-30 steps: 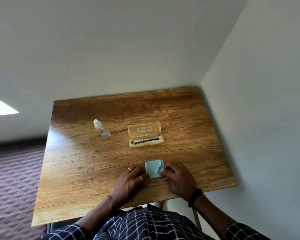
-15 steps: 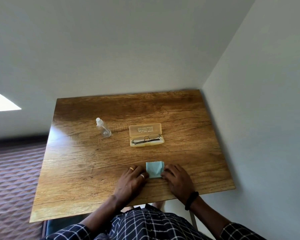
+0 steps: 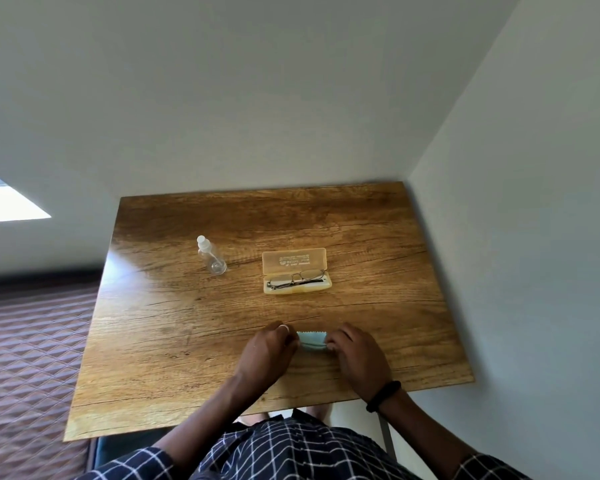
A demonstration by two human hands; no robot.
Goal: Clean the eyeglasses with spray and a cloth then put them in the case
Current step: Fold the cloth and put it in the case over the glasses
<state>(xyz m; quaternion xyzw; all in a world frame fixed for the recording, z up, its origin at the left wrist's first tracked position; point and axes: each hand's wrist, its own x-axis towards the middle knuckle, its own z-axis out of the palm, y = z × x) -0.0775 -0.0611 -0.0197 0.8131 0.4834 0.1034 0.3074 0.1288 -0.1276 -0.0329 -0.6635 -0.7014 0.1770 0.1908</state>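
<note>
A light blue cloth (image 3: 311, 340) lies near the table's front edge, folded into a narrow strip. My left hand (image 3: 270, 351) pinches its left end and my right hand (image 3: 357, 355) pinches its right end. Farther back, a beige eyeglass case (image 3: 296, 270) stands open with the dark-framed eyeglasses (image 3: 297, 278) lying in its lower half. A small clear spray bottle (image 3: 211, 254) with a white top stands to the left of the case.
The wooden table (image 3: 174, 334) sits in a corner, with a wall along its back and another along its right side. Patterned carpet (image 3: 25, 358) lies to the left. A black band circles my right wrist.
Both hands went from resting flat beside the cloth to pinching its ends, and the cloth now looks folded narrower. The camera view shifted slightly.
</note>
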